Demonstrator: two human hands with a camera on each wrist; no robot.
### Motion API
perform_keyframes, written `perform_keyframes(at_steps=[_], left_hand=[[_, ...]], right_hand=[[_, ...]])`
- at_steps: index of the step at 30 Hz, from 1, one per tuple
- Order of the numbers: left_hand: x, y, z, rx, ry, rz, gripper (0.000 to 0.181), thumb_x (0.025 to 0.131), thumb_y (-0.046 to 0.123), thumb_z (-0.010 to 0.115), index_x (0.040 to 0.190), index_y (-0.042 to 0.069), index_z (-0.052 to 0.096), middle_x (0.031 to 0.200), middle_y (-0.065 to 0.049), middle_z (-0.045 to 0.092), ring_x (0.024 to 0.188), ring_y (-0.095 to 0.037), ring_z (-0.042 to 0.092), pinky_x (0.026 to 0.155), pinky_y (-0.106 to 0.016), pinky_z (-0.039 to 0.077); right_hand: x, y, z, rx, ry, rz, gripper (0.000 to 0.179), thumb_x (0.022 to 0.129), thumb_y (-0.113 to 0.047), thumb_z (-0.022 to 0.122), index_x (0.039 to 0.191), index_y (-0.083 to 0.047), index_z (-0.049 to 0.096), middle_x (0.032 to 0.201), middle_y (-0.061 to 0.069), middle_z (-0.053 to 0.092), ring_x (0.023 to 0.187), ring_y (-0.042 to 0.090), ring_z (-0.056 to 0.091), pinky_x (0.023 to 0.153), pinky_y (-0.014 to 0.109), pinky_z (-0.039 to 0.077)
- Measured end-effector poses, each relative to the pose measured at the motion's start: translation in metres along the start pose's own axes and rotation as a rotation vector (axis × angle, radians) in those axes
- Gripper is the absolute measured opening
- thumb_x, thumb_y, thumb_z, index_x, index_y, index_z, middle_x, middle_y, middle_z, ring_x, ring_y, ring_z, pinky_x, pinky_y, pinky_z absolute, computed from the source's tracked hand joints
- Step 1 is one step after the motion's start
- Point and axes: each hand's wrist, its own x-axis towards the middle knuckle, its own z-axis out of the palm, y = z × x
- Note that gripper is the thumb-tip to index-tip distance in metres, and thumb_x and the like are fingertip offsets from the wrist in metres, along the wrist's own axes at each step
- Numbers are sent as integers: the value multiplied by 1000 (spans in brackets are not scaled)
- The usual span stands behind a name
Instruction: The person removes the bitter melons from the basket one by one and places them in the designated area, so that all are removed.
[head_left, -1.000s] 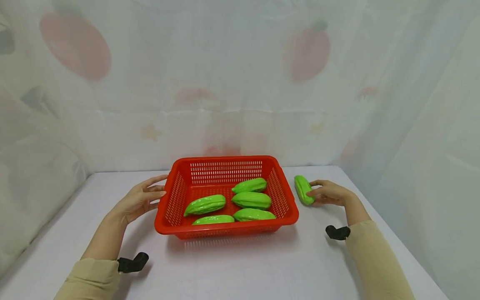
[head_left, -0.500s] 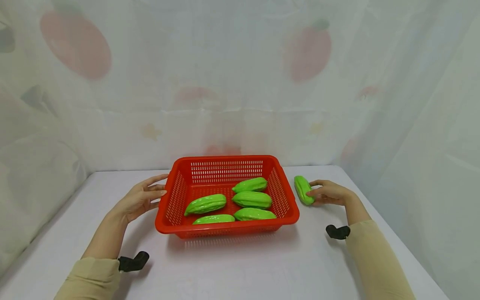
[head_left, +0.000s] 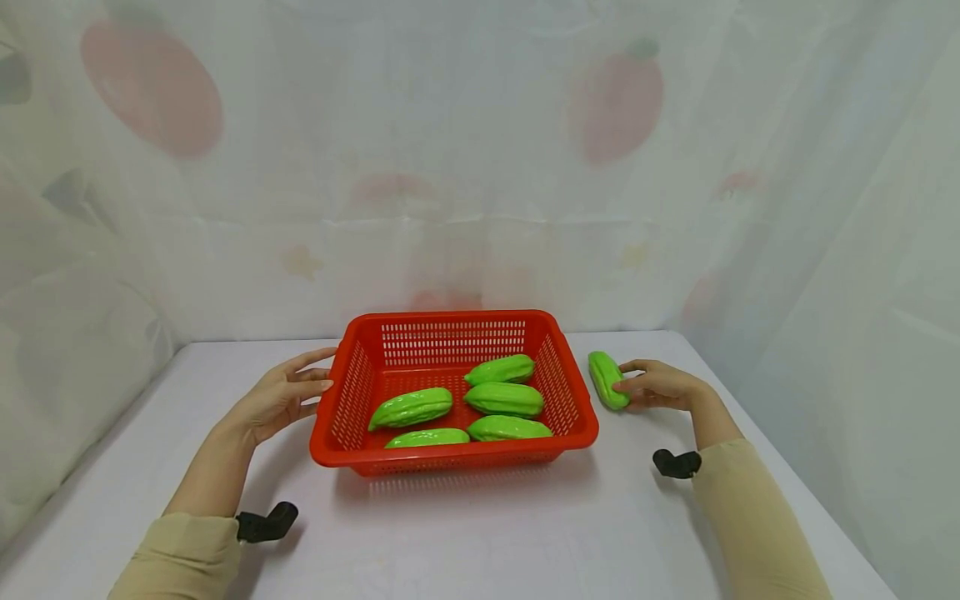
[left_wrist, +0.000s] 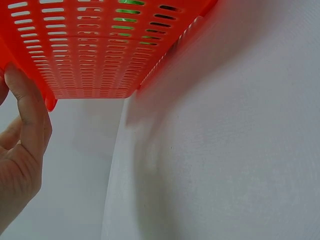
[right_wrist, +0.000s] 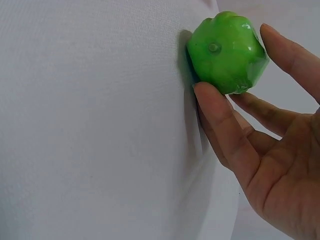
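Note:
A red plastic basket (head_left: 450,458) with slotted walls stands in the middle of the white table, holding several green bitter melons (head_left: 504,400). My left hand (head_left: 279,402) is at its left side, fingers spread and lightly bent, fingertips touching the rim. In the left wrist view, the basket's slotted wall (left_wrist: 85,55) fills the top and the left hand (left_wrist: 25,145) reaches up to its edge. Right of the basket, another bitter melon (head_left: 606,379) lies on the table. My right hand (head_left: 663,386) holds it loosely between thumb and fingers; its blunt end (right_wrist: 220,52) faces the right wrist camera.
The white-covered table (head_left: 480,542) has a pale printed curtain (head_left: 480,167) hanging behind it and more cloth at both sides. A black wrist mount (head_left: 267,523) sits on the left wrist, and a second mount (head_left: 677,464) on the right.

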Motion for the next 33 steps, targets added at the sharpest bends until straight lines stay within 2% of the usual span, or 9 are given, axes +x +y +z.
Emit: perform_keyframes(at_steps=[16,26,30,33], left_hand=[[-2,1,-1,-32,-15,26,63,99,11,57,154,13,26,108,11,69,96,-6,68,84,-28,58],[-2,1,0,-55,-23,29,61,98,9,56,152,13,28,107,10,69,95,-6,69,84,-27,59],[-2,1,0,-56,-18,25,61,99,10,56,153,13,28,106,10,69,95,-6,69,84,-27,59],[-2,0,1,-52,-12,21,61,99,10,56,153,13,28,106,11,69,94,-6,69,83,-27,58]], right_hand=[[2,-1,-4,-83,26,10,76,94,-29,66,150,3,27,120,12,50,92,12,58,88,26,58],[-5,-9,-5,-151,51,28,76,94,-32,65,150,3,29,135,20,48,98,16,62,93,31,57],[-9,-14,-8,-206,70,3,76,95,-34,62,150,5,27,145,28,42,110,28,64,98,40,56],[-12,-19,-11,-221,101,-35,76,98,-35,59,151,6,24,151,31,36,124,41,57,101,44,54]])
